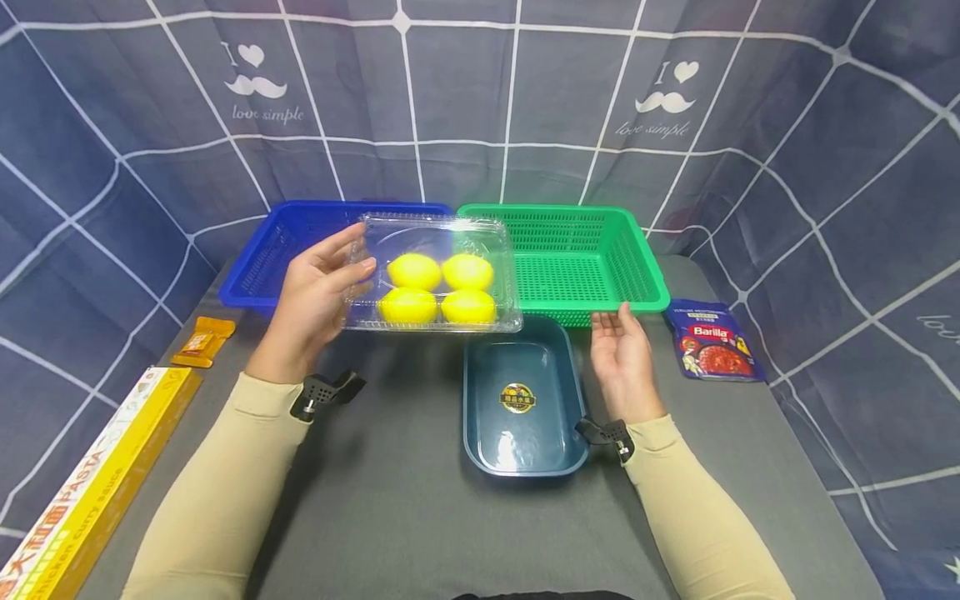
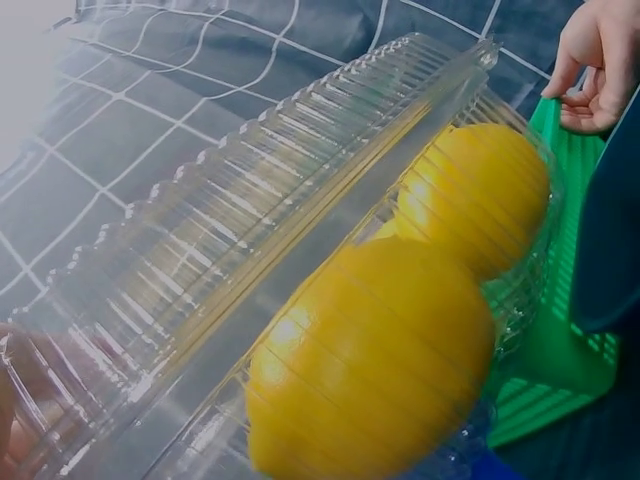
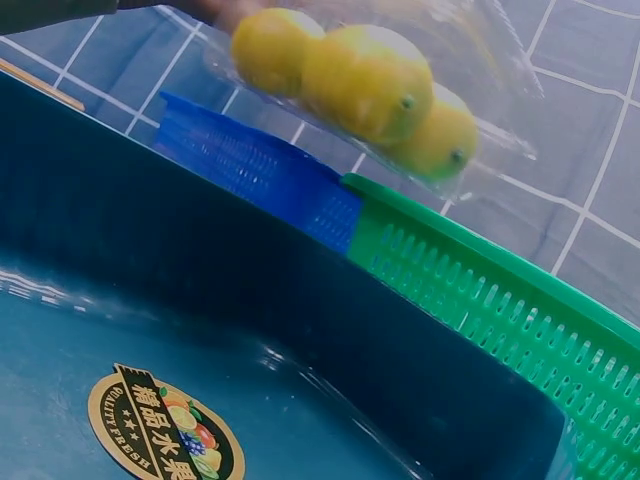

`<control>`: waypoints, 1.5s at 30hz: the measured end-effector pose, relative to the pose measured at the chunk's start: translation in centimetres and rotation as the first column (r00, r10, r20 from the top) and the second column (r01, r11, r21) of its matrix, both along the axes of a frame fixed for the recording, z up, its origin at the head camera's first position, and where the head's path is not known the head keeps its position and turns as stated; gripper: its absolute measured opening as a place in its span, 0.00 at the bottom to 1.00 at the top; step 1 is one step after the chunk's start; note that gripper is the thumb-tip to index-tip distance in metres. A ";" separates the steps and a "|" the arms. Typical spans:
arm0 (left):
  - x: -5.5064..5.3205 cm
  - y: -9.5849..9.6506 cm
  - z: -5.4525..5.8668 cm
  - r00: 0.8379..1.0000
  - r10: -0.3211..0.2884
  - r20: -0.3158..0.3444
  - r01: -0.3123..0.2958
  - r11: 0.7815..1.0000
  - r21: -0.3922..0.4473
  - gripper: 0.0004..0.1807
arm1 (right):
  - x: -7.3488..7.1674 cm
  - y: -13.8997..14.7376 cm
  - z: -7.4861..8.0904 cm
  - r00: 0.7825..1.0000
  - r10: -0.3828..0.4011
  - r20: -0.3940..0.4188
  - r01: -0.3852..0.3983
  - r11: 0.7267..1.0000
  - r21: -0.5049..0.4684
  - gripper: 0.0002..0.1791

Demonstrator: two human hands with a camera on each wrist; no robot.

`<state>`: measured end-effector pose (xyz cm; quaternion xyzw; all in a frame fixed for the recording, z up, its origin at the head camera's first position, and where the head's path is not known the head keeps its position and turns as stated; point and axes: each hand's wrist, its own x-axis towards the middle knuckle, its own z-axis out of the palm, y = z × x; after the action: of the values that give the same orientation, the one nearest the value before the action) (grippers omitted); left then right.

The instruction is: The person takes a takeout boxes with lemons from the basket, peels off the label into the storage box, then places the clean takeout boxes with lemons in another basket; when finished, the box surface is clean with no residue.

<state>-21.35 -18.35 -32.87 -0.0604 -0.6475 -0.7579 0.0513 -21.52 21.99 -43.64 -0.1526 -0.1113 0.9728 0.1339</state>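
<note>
My left hand (image 1: 311, 296) grips the left end of a clear plastic clamshell box (image 1: 358, 287) with several yellow lemons (image 1: 415, 272) inside. The box is lifted, tilted toward me, in front of the two baskets. In the left wrist view, the lemons (image 2: 370, 360) show through its ribbed wall. My right hand (image 1: 621, 358) is at the front rim of the green basket (image 1: 637, 304); the left wrist view shows its thumb and fingers pinching that rim. Between my arms, a dark teal tray (image 1: 525, 442) with a gold-and-black sticker lies on the table, partly under the green basket's front.
A blue basket (image 1: 247, 287) stands left of the green one, partly behind the box. On the left lie an orange packet (image 1: 202, 342) and a long yellow pasta box (image 1: 97, 483). A Barilla sauce pouch (image 1: 716, 342) lies at right. Grey tiled-pattern cloth (image 1: 465, 83) hangs around the table.
</note>
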 end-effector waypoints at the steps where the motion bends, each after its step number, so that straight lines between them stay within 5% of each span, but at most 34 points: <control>1: -0.3 0.3 0.0 1.000 -0.001 -0.004 0.001 1.000 0.008 0.32 | 0.0 0.0 0.0 1.000 0.001 -0.003 -0.001 1.000 0.000 0.07; 12: -3.1 2.4 0.3 1.000 0.000 -0.016 0.000 1.000 0.001 0.32 | 0.0 0.0 0.2 1.000 -0.001 -0.004 0.001 1.000 0.002 0.05; 36: -7.6 8.5 -0.2 1.000 0.004 0.006 -0.005 0.992 0.126 0.32 | 0.0 0.0 0.1 1.000 0.003 -0.009 -0.003 1.000 0.027 0.05; 45: -8.7 10.5 -0.9 1.000 0.021 0.009 -0.022 0.997 0.078 0.30 | 0.1 0.2 -0.1 1.000 0.000 0.001 -0.001 0.999 0.033 0.04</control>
<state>-30.06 -7.86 -33.77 -0.0482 -0.6183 -0.7823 0.0589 -21.44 22.22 -43.75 -0.1510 -0.1273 0.9708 0.1361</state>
